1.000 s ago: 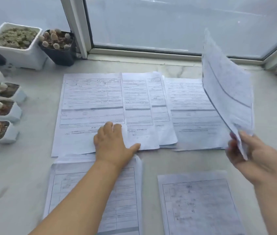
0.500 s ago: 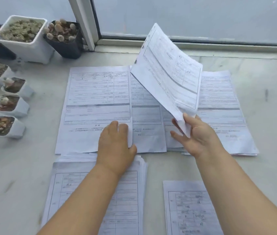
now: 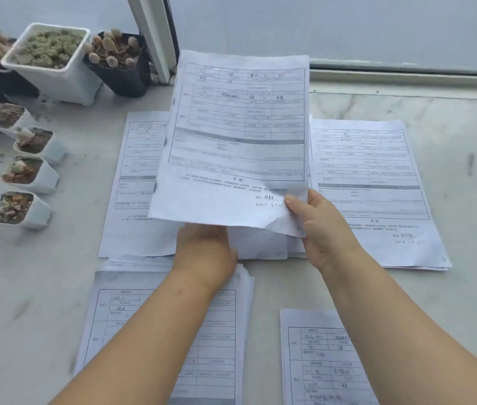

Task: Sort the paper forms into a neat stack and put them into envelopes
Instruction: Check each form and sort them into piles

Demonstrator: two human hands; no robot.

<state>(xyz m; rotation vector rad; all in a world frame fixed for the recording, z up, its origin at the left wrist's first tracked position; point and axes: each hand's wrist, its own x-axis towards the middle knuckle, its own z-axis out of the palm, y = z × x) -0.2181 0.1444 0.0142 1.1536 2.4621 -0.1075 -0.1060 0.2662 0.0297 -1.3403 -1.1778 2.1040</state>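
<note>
Head view: the right hand [image 3: 323, 229] pinches the lower right corner of a raised form [image 3: 237, 135], thumb on top, the corner creased. This sheet hangs over the row of forms [image 3: 371, 182] lying flat on the sill [image 3: 465, 287]. The left hand [image 3: 205, 249] lies under the raised form's bottom edge; its fingers are hidden, so its grip cannot be told. Nearer than the raised form lie a stack [image 3: 231, 331] and another form [image 3: 313, 361]. Pots [image 3: 56, 65] crowd the sill left of it; bare sill lies to its right.

View: single head camera, wide-angle, no second view.
Facing: forward and down onto the bench [image 3: 450, 135], window frame [image 3: 155, 33] at far edge.
Range: close, forearms enter from near edge.
Left: plant pots [image 3: 56, 68].
</note>
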